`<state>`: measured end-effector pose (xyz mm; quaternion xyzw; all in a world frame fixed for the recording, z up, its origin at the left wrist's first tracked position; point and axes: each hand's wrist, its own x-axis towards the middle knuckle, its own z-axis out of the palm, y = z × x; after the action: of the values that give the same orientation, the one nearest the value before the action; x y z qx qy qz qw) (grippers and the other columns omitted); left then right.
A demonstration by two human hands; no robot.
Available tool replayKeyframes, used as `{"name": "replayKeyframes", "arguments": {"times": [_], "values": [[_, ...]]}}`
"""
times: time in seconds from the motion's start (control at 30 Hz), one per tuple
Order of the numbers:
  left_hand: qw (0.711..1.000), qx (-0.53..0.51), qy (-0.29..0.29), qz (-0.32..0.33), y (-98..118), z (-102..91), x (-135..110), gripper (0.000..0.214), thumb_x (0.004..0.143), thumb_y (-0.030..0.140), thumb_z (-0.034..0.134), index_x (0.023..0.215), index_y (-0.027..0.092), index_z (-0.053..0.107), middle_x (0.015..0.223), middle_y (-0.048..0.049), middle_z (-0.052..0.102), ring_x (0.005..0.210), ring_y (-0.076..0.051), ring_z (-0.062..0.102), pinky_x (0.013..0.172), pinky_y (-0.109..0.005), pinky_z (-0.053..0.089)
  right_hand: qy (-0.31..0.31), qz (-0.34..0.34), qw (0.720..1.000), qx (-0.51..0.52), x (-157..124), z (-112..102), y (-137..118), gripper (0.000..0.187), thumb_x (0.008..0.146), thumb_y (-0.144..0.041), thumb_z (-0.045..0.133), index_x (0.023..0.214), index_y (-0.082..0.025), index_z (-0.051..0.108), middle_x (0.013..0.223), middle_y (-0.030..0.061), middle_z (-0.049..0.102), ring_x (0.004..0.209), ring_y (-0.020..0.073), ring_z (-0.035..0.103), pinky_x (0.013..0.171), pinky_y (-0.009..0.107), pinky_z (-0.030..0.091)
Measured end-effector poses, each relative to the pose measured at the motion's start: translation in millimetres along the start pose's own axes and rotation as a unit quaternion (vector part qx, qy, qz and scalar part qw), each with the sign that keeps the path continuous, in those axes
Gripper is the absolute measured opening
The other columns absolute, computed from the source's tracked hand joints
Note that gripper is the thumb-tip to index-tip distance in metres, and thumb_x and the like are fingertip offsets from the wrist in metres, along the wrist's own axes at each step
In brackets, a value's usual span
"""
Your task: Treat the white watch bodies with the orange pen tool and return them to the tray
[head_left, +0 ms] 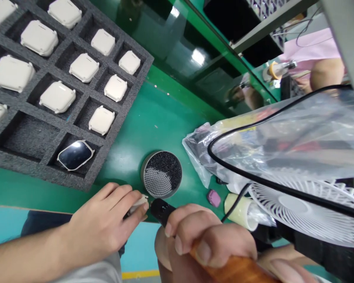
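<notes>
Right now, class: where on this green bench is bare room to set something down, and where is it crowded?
Free: the green mat between the foam tray and the plastic bag. One tray cell is bare. Crowded: around the round tin, both hands, the tape roll and fan.

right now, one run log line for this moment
left hand: holds small white casing | right hand: grips orange-handled black-tipped tool | tip beside casing | round tin behind

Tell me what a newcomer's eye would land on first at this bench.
Most likely the dark foam tray at upper left, its cells filled with white cases, one glossy black-faced unit standing out at its near edge. At bottom centre, the left hand pinches a small white part against the black tip of an orange-handled tool gripped by the right hand. A white fan fills the right.
</notes>
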<state>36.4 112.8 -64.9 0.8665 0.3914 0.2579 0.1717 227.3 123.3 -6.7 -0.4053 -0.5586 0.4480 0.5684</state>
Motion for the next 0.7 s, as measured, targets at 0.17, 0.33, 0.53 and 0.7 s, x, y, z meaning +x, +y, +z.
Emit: {"name": "replayKeyframes", "arguments": {"times": [0.17, 0.33, 0.53, 0.7], "values": [[1.000, -0.001, 0.011, -0.009, 0.9, 0.7, 0.4, 0.026, 0.103, 0.018, 0.059, 0.125, 0.015, 0.070, 0.123, -0.0090, 0.069, 0.105, -0.026, 0.058, 0.091, -0.044, 0.045, -0.033, 0.065, 0.997, -0.011, -1.1, -20.2, -5.6, 0.042, 0.102, -0.061, 0.039, 0.092, -0.029, 0.065, 0.067, -0.0024, 0.046, 0.062, 0.0198, 0.055, 0.063, 0.047, 0.058], [1.000, -0.003, 0.020, -0.010, 1.7, -1.9, 1.3, 0.022, 0.103, 0.018, 0.059, 0.121, 0.014, 0.072, 0.119, -0.0101, 0.071, 0.100, -0.026, 0.060, 0.087, -0.043, 0.046, -0.019, 0.056, 0.998, -0.029, -5.3, -14.9, 0.7, 0.037, 0.098, -0.063, 0.050, 0.089, -0.030, 0.063, 0.065, -0.0038, 0.047, 0.059, 0.0189, 0.055, 0.060, 0.045, 0.058], [1.000, -0.005, 0.023, -0.012, 1.9, -1.6, 1.9, 0.021, 0.103, 0.019, 0.060, 0.120, 0.015, 0.072, 0.118, -0.0088, 0.071, 0.097, -0.025, 0.059, 0.086, -0.043, 0.045, -0.093, 0.078, 0.991, -0.053, 13.3, -8.1, -5.4, 0.032, 0.096, -0.058, 0.054, 0.088, -0.030, 0.065, 0.066, -0.0022, 0.054, 0.062, 0.0204, 0.061, 0.060, 0.045, 0.059], [1.000, 0.020, 0.014, -0.014, 2.5, -0.2, -0.6, 0.025, 0.103, 0.022, 0.062, 0.126, 0.017, 0.072, 0.118, -0.0075, 0.072, 0.102, -0.026, 0.059, 0.089, -0.044, 0.044, 0.005, 0.043, 0.995, -0.088, 17.0, -9.8, -6.0, 0.034, 0.088, -0.063, 0.065, 0.094, -0.030, 0.066, 0.081, 0.0004, 0.054, 0.072, 0.0209, 0.063, 0.057, 0.041, 0.056]]}}
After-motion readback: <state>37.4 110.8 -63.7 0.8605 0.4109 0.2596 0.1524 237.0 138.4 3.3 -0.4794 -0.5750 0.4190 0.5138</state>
